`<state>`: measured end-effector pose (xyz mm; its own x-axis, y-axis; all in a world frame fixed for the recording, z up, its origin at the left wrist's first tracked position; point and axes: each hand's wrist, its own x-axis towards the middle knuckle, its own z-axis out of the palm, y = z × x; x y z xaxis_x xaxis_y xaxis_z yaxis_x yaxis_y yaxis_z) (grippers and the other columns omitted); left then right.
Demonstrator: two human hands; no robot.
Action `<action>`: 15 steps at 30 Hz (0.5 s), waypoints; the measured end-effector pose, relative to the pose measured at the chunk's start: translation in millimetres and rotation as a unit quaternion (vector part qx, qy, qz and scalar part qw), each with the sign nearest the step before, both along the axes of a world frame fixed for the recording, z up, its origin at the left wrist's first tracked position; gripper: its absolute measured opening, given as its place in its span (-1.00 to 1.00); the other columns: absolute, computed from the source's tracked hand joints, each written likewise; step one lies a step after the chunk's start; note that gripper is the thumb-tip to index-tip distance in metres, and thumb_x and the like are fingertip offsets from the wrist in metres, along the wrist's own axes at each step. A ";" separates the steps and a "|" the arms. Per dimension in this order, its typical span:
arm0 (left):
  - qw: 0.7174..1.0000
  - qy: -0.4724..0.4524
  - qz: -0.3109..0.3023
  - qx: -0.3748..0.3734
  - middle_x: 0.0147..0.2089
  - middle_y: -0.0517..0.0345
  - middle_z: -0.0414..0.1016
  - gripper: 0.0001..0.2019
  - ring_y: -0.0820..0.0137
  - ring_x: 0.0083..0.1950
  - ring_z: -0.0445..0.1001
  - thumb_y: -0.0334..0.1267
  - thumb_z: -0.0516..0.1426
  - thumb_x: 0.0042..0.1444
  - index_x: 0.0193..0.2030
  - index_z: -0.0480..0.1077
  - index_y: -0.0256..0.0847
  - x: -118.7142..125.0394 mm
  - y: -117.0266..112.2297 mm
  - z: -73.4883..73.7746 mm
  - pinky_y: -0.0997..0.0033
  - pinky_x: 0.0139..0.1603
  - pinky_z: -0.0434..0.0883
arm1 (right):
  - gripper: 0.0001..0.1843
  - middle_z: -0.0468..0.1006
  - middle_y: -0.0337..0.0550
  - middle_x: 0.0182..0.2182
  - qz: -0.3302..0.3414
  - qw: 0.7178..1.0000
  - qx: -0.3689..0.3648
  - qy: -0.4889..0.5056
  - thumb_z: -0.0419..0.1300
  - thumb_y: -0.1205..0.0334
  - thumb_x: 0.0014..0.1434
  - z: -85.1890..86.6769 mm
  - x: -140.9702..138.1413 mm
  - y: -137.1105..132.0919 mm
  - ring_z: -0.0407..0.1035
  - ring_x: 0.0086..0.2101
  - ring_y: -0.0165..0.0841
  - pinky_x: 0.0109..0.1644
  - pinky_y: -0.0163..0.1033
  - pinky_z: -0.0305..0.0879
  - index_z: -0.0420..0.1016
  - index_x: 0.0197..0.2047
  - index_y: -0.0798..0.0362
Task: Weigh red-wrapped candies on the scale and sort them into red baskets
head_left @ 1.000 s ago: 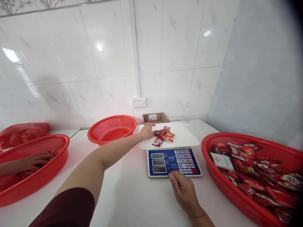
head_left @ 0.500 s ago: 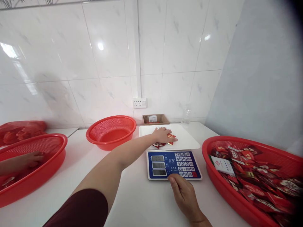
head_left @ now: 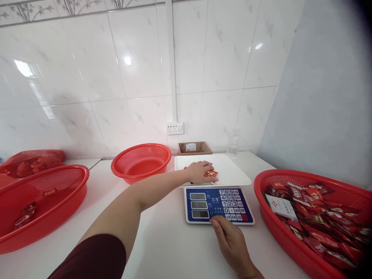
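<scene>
Left hand (head_left: 199,172) now over packets (head_left: 210,174), three baskets (head_left: 141,164)

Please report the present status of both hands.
Left hand partly covering red packets on white tray. Right hand at front edge of scale. No obstruction visible.

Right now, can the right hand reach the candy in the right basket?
Probably yes: the right hand is at the scale, and nothing covers the candy in the basket beside it.

A cardboard box (head_left: 183,147) and a clear bottle (head_left: 233,144) stand along the back edge of the worktop (head_left: 162,236). Towards its left end lies a red bag (head_left: 35,162).
</scene>
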<state>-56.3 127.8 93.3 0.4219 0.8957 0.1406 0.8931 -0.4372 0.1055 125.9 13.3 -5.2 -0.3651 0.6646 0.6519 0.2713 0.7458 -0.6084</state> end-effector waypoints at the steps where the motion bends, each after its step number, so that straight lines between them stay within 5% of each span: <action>1: 1.000 -0.005 0.001 0.013 0.22 0.00 0.20 -0.41 0.15 0.20 0.18 0.24 -0.08 0.11 0.13 0.25 -0.11 -0.3 1.6 -0.9 0.13 0.18 0.13 | -0.68 0.45 -0.27 -0.59 -0.004 1.000 -0.003 0.001 -0.07 0.09 0.27 -0.1 -0.2 -0.3 0.34 -0.57 -0.40 -0.51 -0.34 0.24 0.37 -0.42 -0.02; 9: 0.992 -0.060 0.012 0.106 0.01 -0.01 0.39 -0.58 0.24 0.09 0.29 0.03 -0.05 0.22 0.03 0.33 -0.22 -3.8 6.4 8.6 0.26 0.16 0.16 | -0.66 0.45 -0.25 -0.58 -0.028 0.999 -0.007 0.022 -0.08 0.06 0.27 -1.3 2.0 -0.4 0.33 -0.56 -0.40 -0.49 -0.34 0.24 0.39 -0.42 -0.02; 15: 0.985 -0.099 0.076 0.116 0.00 0.06 0.40 -0.64 0.30 0.09 0.27 -0.05 -0.11 0.27 -0.01 0.34 -0.19 -46.9 -14.4 34.6 0.34 0.15 0.17 | -0.64 0.38 -0.28 -0.63 -0.056 0.996 -0.045 0.060 -0.07 0.02 0.25 0.2 3.2 -2.6 0.28 -0.60 -0.40 -0.53 -0.33 0.19 0.41 -0.42 -0.01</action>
